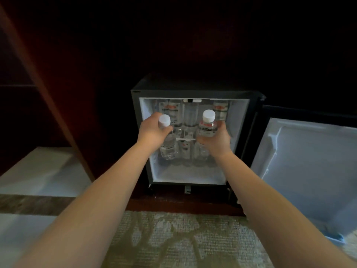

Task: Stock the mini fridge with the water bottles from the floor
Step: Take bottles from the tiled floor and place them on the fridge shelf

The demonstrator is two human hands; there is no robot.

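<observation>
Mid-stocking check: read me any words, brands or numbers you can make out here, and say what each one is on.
No text here is legible.
Right-hand bottle: red and white label, print too blurred.
Shelved bottles in the mini fridge: red-banded labels, too blurred.
Left-hand bottle: no label in view.

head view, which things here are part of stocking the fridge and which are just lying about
For the job: left hand holding the left bottle; right hand holding the right bottle; mini fridge; its open door; bottles already inside.
Just around: patterned carpet; dark wooden panel; pale floor.
</observation>
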